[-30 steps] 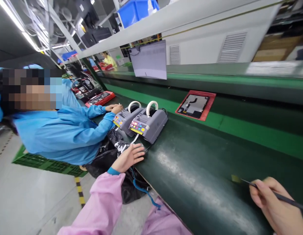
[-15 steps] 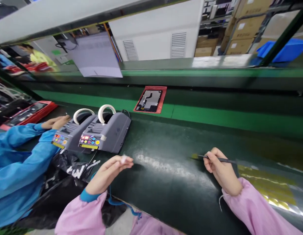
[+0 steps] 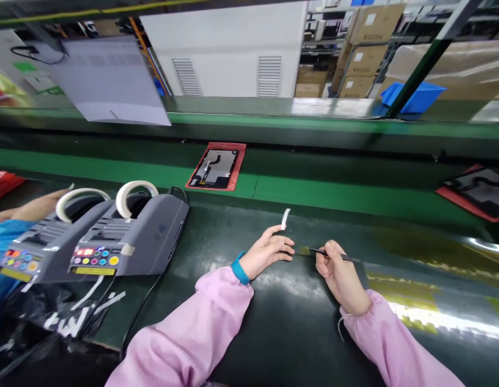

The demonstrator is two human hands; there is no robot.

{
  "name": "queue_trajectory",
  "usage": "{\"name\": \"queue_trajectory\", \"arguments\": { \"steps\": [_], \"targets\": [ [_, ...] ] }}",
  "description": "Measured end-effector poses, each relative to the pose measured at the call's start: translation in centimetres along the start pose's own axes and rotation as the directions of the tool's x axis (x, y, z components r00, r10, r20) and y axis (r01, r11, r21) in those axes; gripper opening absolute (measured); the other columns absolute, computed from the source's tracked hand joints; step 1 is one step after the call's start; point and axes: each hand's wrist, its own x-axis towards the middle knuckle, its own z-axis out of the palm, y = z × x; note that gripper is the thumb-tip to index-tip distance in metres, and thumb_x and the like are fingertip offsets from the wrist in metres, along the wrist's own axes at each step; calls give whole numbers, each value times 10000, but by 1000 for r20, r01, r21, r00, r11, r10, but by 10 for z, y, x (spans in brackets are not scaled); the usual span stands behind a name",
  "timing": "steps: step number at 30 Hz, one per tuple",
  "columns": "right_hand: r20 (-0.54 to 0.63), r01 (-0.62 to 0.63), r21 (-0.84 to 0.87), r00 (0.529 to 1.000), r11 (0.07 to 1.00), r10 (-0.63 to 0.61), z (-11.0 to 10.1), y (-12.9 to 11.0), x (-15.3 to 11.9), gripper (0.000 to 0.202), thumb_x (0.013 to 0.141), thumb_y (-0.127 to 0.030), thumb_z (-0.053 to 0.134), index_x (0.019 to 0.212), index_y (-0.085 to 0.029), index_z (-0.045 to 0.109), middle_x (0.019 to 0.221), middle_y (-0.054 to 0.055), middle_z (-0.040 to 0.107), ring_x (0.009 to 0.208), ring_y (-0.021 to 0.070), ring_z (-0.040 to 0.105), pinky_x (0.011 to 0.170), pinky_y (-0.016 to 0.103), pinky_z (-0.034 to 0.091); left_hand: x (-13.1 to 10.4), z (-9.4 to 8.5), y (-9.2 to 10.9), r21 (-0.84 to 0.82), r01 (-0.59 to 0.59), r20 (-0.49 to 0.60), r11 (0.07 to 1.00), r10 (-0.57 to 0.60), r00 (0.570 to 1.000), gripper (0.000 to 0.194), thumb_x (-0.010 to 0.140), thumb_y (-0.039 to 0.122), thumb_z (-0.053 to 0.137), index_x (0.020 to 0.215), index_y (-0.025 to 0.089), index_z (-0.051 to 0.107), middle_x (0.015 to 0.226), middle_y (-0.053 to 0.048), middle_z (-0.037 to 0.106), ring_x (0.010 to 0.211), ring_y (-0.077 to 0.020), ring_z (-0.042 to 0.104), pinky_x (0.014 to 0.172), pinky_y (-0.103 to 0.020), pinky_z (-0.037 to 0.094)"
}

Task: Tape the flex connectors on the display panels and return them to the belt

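My left hand [image 3: 268, 251] reaches over the bench with its fingers stretched out. A short white tape strip [image 3: 285, 219] clings to its raised index fingertip and sticks up. My right hand [image 3: 341, 277] is closed around dark tweezers [image 3: 319, 251], pointing left. At their tips is a small yellowish, see-through piece of film [image 3: 303, 250]. The other left fingers are close beside this film; whether they touch it I cannot tell.
Two grey tape dispensers [image 3: 130, 236] with white rolls stand at left, beside a co-worker's hand [image 3: 42, 207]. Flat dark panels on red wrap lie at the back [image 3: 217, 166] and far right [image 3: 481, 188]. Yellow film sheets [image 3: 411, 293] lie at right. Tape scraps [image 3: 72, 322] hang lower left.
The view has turned right. My left hand has moved from beside the dispensers to the film at the tweezers' tips. My right hand still holds the tweezers. A second panel has come into view.
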Motion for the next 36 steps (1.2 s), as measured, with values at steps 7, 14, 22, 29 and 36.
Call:
{"name": "queue_trajectory", "arguments": {
  "steps": [7, 14, 22, 29, 36],
  "targets": [
    [20, -9, -19, 1000, 1000, 10, 6, 2, 6, 486, 742, -579, 824, 705, -216, 504, 527, -70, 497, 402, 50, 388, 390, 175, 289, -1, -2, 5, -44, 47, 32, 998, -45, 998, 574, 802, 362, 842, 1253, 215, 517, 1019, -66, 705, 905, -194, 703, 854, -373, 522],
    [58, 9, -97, 998, 995, -3, 10, 6, 4, 490, 760, -542, 830, 683, -215, 473, 562, -51, 572, 398, 53, 418, 403, 183, 305, -3, -3, 1, -12, 48, 69, 999, -47, 997, 644, 734, 338, 905, 1248, 214, 537, 961, -28, 692, 856, -170, 702, 830, -349, 526],
    [35, -22, -30, 999, 999, 23, 5, 5, 3, 416, 763, -514, 839, 724, -214, 554, 565, -53, 534, 428, 59, 394, 425, 189, 319, -4, -5, 0, -18, 45, 69, 999, -44, 997, 606, 796, 326, 853, 1286, 225, 512, 962, -38, 696, 879, -193, 711, 844, -376, 531],
    [-25, -95, 217, 994, 972, 103, -2, -1, 14, 403, 723, -526, 864, 769, -229, 597, 590, -79, 418, 437, 45, 235, 407, 180, 278, -5, -7, 6, -10, 38, 55, 999, -38, 998, 603, 833, 343, 811, 1312, 246, 458, 985, -40, 690, 880, -190, 712, 826, -377, 542],
    [45, -8, -15, 999, 1000, 8, 3, 5, 3, 381, 751, -455, 865, 721, -218, 569, 604, -37, 551, 485, 76, 419, 480, 217, 353, -3, -6, -2, 72, -17, 56, 997, 13, 998, 749, 748, 301, 886, 1359, 257, 453, 993, -32, 672, 894, -175, 685, 824, -359, 534]
  ]
}}
